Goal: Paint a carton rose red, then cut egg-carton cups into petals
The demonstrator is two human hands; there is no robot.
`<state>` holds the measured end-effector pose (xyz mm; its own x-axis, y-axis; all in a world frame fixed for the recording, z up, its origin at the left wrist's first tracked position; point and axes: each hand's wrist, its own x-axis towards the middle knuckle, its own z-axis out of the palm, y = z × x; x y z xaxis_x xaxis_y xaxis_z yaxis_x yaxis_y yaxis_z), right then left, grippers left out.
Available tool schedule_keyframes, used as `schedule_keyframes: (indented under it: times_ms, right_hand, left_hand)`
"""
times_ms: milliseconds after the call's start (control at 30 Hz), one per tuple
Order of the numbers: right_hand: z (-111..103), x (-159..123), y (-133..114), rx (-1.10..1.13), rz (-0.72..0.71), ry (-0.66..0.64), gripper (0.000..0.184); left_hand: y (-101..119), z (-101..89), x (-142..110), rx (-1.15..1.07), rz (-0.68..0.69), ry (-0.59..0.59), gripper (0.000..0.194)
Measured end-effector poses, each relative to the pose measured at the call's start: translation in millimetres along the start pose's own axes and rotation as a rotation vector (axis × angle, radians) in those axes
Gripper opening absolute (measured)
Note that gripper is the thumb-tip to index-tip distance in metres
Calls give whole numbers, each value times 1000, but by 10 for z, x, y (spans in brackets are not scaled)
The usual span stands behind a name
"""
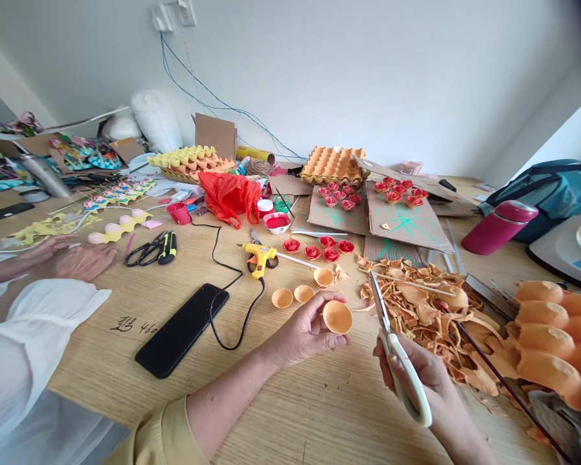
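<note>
My left hand [306, 330] is closed round a small orange egg-carton cup [337, 316], held just above the wooden table [290, 413]. My right hand [423, 378] grips white-handled scissors [401, 361], their blades closed and pointing up and away, a little right of the cup. Three more trimmed orange cups [303, 290] lie just beyond my left hand. A heap of orange carton scraps [426, 307] lies behind the scissors.
A black phone [181, 330] with a cable and a yellow glue gun [259, 256] lie to the left. Red paper roses [319, 248], cardboard sheets [401, 219], egg trays [333, 165], a pink bottle [498, 226]. Another person's hands [72, 258] rest far left.
</note>
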<state>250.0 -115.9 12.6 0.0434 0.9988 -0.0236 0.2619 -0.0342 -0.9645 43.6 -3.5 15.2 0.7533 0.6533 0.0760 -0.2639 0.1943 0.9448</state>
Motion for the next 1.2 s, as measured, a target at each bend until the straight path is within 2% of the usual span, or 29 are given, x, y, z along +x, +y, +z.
schedule_keyframes:
  times_ms: [367, 633, 833, 1200]
  right_hand:
    - [4, -16, 14, 41, 28, 10, 47]
    - [-7, -14, 64, 73, 38, 6, 45]
    - [-18, -21, 78, 71, 36, 29, 44]
    - [-25, -23, 59, 64, 24, 42, 45]
  left_hand:
    - [1, 17, 3, 91, 51, 44, 48]
    - [-16, 37, 12, 583, 60, 32, 50]
    - [-74, 78, -11, 704, 60, -26, 53]
    - [-146, -23, 28, 925, 156, 191, 41]
